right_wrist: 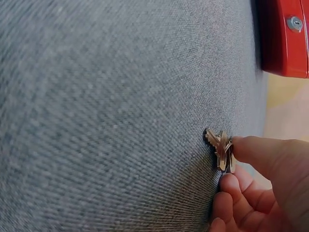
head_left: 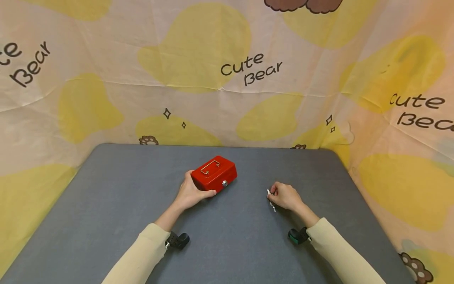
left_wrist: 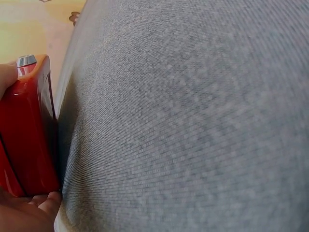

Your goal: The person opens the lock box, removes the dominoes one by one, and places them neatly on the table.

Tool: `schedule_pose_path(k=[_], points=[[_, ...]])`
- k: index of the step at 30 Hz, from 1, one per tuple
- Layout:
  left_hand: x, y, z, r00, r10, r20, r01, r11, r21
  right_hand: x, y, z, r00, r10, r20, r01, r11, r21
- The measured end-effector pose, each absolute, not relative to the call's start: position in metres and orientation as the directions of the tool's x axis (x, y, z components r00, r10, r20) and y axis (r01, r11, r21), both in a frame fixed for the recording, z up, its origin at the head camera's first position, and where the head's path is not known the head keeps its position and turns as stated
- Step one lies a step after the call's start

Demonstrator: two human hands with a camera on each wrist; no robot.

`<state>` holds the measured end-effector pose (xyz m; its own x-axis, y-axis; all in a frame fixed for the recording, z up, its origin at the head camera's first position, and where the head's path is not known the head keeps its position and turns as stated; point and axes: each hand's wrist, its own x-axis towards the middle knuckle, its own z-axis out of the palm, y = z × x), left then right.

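Observation:
A red metal cash box [head_left: 214, 173] with a wire handle on its lid and a round silver lock [head_left: 225, 183] is at the middle of the table. My left hand [head_left: 189, 192] grips its left end, thumb along the lock side and fingers around the opposite side. Whether the box's base touches the table, I cannot tell. To the right, my right hand [head_left: 285, 196] pinches a small bunch of keys [right_wrist: 222, 151] between thumb and fingers, low over the cloth. One key points out to the side. In the right wrist view the keyhole faces toward the keys.
A grey cloth-covered table [head_left: 234, 244] with rounded far corners lies under both hands. Behind and beside it hangs a yellow-patterned curtain [head_left: 198, 51] with printed words. A black wrist device [head_left: 178, 240] sits at each sleeve cuff.

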<state>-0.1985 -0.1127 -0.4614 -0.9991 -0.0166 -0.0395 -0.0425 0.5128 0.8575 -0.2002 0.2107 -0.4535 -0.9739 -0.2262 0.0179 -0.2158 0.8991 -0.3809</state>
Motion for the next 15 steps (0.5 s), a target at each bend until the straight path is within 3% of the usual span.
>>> schedule_pose_path(k=[15], points=[[-0.1982,-0.1122,-0.4610,-0.999,-0.006,-0.040,-0.037,0.516,0.856,-0.1982,0.2059,-0.4536,-0.973,-0.232,0.007,-0.210,0.866,-0.454]])
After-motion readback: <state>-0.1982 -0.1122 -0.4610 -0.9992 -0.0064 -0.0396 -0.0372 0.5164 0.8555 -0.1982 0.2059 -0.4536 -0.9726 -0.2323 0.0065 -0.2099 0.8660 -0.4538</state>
